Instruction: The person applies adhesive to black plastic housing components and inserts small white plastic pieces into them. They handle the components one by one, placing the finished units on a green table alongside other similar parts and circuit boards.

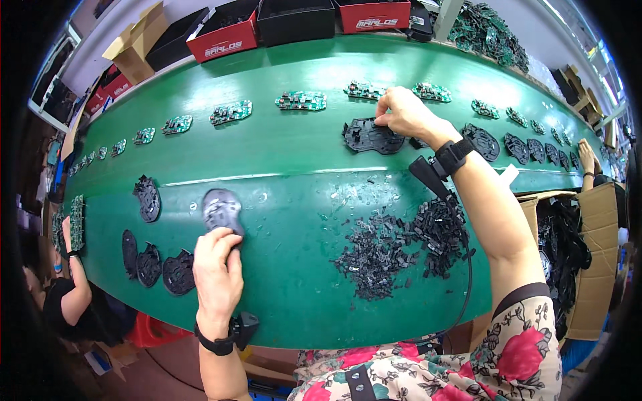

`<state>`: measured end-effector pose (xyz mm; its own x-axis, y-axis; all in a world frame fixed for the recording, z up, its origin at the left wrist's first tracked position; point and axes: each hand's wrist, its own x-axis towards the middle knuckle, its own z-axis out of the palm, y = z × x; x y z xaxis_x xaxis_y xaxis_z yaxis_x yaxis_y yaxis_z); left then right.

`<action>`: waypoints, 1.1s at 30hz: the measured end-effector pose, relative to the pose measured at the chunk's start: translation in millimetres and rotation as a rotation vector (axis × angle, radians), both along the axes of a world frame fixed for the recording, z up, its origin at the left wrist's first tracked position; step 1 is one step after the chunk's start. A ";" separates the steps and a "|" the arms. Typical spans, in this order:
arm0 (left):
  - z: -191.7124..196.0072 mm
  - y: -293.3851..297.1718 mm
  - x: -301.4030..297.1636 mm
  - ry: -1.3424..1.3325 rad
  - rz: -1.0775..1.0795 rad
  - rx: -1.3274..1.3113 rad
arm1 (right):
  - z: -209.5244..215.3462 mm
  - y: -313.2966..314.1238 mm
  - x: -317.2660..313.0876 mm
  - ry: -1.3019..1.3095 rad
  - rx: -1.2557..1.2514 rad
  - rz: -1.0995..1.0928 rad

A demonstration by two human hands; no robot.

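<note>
My left hand (217,267) grips the near end of a black plastic base shell (223,208) that rests on the green conveyor belt (281,167). My right hand (403,113) reaches far across the belt, its fingers pinching the top edge of another black base shell (371,137). Just beyond that hand lies a green circuit board (364,90). Each wrist wears a black strap, and a cable runs down from the right one.
A heap of small black plastic parts (394,244) lies near the belt's front right. Green circuit boards (231,112) line the far lane; black shells (528,147) continue to the right and cluster at left (157,264). Red and black boxes (224,37) stand behind. Other workers' hands show at both sides.
</note>
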<state>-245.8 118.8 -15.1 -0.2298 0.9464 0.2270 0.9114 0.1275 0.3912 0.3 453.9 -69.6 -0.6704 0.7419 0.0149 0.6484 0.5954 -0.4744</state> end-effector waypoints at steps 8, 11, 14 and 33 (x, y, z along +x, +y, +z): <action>0.4 3.6 9.6 -0.013 -0.266 -0.128 | 19.2 10.7 -2.7 -0.132 -0.263 -0.086; 4.4 3.5 9.1 0.023 -0.255 -0.071 | 18.4 21.3 -5.2 -0.210 -0.247 -0.091; 6.5 0.9 14.8 -0.042 -0.074 0.004 | 21.4 22.0 -9.8 -0.256 -0.238 -0.083; -9.9 6.4 24.5 0.006 -0.051 -0.099 | 34.3 -37.7 5.4 0.053 -0.068 -0.050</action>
<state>-221.4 125.1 -24.9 -0.1794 0.9747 0.1329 0.9198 0.1183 0.3740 5.7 416.2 -35.3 -0.6321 0.7749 -0.0023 0.6494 0.5280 -0.5473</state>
